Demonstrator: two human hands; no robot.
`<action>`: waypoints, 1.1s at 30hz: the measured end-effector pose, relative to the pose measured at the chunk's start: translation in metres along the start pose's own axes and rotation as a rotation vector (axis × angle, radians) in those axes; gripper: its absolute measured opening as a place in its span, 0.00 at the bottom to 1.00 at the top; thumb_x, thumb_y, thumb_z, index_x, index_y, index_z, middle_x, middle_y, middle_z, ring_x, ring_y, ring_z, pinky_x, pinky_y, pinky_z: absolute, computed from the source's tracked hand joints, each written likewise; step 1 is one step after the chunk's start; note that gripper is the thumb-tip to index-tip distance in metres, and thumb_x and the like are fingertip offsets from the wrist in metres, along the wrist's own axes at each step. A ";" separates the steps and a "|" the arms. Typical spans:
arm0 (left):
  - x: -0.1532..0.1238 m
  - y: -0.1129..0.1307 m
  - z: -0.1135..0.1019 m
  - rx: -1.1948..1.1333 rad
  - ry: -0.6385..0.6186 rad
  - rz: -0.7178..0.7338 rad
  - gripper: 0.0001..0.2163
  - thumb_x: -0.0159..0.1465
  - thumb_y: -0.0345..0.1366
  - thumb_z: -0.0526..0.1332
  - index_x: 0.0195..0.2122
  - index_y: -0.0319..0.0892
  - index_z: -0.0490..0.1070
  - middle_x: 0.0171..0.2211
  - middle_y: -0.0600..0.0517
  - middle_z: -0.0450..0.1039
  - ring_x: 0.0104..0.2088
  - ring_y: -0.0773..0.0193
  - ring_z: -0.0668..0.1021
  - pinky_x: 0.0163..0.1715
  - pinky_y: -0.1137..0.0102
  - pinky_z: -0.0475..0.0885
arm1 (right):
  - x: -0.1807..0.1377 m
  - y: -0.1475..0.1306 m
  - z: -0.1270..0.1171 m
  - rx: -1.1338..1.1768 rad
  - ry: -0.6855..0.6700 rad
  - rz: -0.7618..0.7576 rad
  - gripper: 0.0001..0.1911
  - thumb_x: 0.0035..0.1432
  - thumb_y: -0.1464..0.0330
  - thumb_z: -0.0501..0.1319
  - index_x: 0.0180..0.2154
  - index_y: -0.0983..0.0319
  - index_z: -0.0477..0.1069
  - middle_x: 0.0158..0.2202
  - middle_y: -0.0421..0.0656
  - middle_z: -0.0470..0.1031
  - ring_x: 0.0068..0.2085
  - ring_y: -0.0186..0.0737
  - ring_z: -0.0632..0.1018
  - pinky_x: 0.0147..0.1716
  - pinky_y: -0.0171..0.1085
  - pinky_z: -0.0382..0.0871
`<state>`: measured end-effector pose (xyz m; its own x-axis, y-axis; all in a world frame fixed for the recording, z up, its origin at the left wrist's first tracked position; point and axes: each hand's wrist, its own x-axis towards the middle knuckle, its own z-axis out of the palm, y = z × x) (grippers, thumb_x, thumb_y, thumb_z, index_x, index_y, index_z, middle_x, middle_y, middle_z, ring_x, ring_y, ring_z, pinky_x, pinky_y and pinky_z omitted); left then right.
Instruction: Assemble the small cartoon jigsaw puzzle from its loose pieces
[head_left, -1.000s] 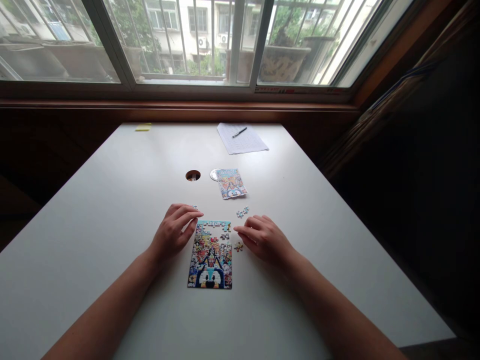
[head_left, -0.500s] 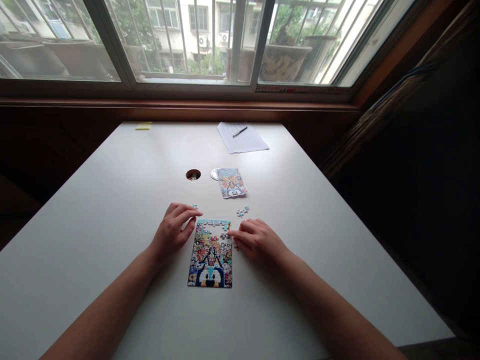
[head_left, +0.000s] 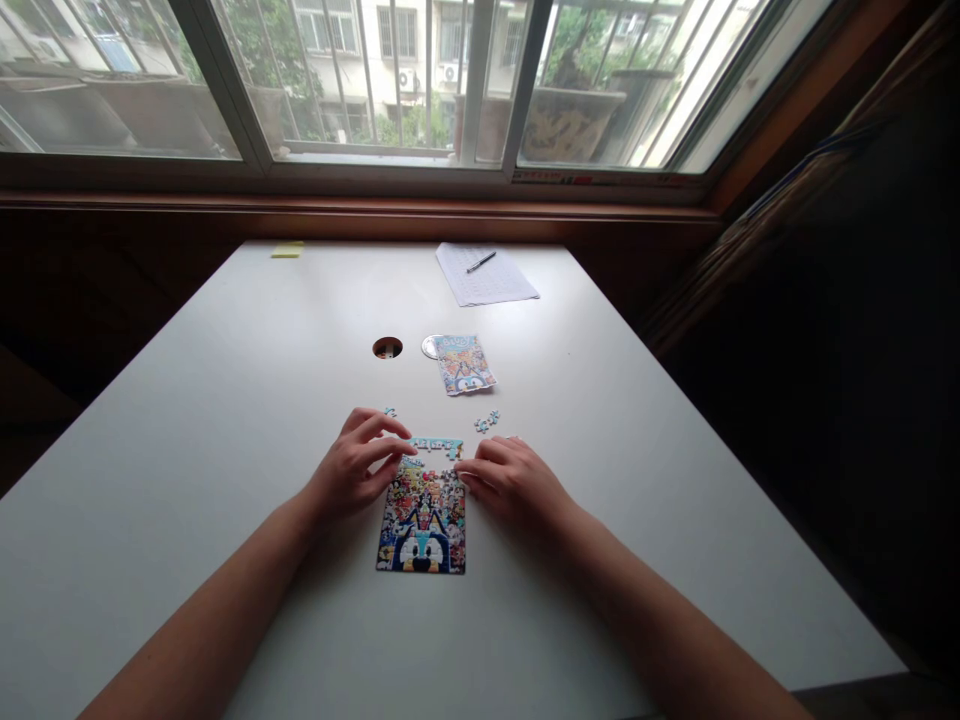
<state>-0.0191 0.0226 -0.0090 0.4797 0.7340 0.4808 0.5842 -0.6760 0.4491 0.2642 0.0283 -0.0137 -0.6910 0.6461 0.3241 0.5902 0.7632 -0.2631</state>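
Note:
A partly assembled jigsaw puzzle with a blue cartoon dog at its bottom lies flat before me. A gap shows bare below its top row. My left hand hovers over the puzzle's upper left corner, thumb and fingers apart, covering that corner. At the right edge, my right hand is closed, its fingertips at a jigsaw piece just under the gap. Loose jigsaw pieces lie above my right hand, and another loose piece is beyond my left hand.
Behind the puzzle lies a reference picture, partly over a round silver cover. Beside it is a round hole in the white table. Papers with a pen and yellow sticky notes lie at the far edge.
My left hand has shifted right, over the puzzle's upper left corner. The piece at my right fingertips has moved slightly down against the assembled part; my right hand has barely moved.

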 end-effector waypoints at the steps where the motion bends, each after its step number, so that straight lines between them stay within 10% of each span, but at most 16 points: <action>1: 0.000 0.002 -0.001 -0.008 -0.036 0.025 0.13 0.64 0.26 0.60 0.44 0.50 0.78 0.46 0.50 0.74 0.48 0.56 0.69 0.49 0.59 0.70 | 0.001 -0.001 0.000 0.007 0.006 0.009 0.10 0.68 0.66 0.58 0.43 0.57 0.78 0.34 0.43 0.74 0.36 0.38 0.72 0.38 0.38 0.59; 7: 0.004 0.015 -0.009 -0.043 -0.241 0.106 0.16 0.62 0.26 0.61 0.46 0.54 0.78 0.50 0.50 0.73 0.52 0.53 0.67 0.54 0.56 0.69 | 0.004 -0.004 0.001 0.045 -0.002 0.050 0.08 0.66 0.66 0.60 0.42 0.56 0.78 0.35 0.42 0.74 0.37 0.38 0.73 0.39 0.38 0.61; 24: 0.004 0.015 -0.007 0.004 -0.296 0.156 0.17 0.61 0.29 0.64 0.49 0.57 0.77 0.48 0.50 0.73 0.51 0.54 0.69 0.53 0.58 0.70 | 0.005 -0.007 0.000 0.116 -0.025 0.124 0.03 0.64 0.69 0.62 0.39 0.59 0.76 0.37 0.43 0.76 0.39 0.39 0.76 0.41 0.37 0.66; 33: 0.000 -0.003 0.000 -0.011 0.034 -0.013 0.13 0.65 0.25 0.58 0.44 0.47 0.77 0.42 0.48 0.75 0.45 0.56 0.71 0.46 0.59 0.71 | 0.006 -0.007 -0.001 0.156 -0.017 0.151 0.03 0.63 0.70 0.63 0.38 0.59 0.76 0.34 0.42 0.75 0.37 0.38 0.75 0.39 0.37 0.66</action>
<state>-0.0213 0.0249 -0.0103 0.4497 0.7399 0.5003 0.5825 -0.6676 0.4637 0.2563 0.0266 -0.0085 -0.6070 0.7525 0.2554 0.6169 0.6488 -0.4455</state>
